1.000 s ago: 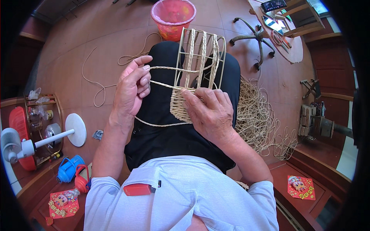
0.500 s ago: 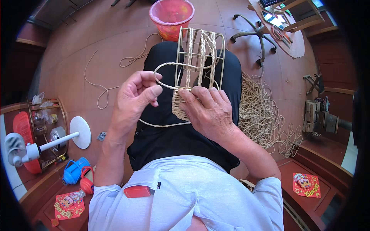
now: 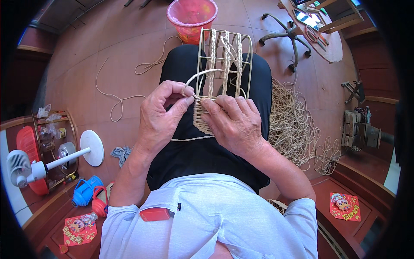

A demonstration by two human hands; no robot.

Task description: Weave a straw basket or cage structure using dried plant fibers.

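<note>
A metal wire basket frame point(image 3: 251, 69) rests across my thighs, strung with several twisted straw-coloured strands running lengthwise. Its near end carries a tightly woven band point(image 3: 200, 122). My right hand point(image 3: 238, 125) grips that band, fingers lying over its upper edge and partly hiding it. Beside the frame's left corner, my left hand point(image 3: 160, 113) pinches a straw-coloured cord point(image 3: 199, 75) between thumb and fingers. The cord arches from there to the right, across the strung strands. Another length of cord point(image 3: 189, 139) runs below the woven band, over my dark trousers.
A big tangle of cord point(image 3: 290, 125) lies on the floor to the right. Ahead stand a pink bucket point(image 3: 192, 21) and a wheeled chair base point(image 3: 288, 34). Scissors point(image 3: 316, 36) lie on a table at far right. A white fan point(image 3: 39, 170) and a blue jug point(image 3: 85, 192) are at left.
My left hand has moved right, close to the frame's corner, and the cord's loop has drawn smaller. My right hand stays on the woven band.
</note>
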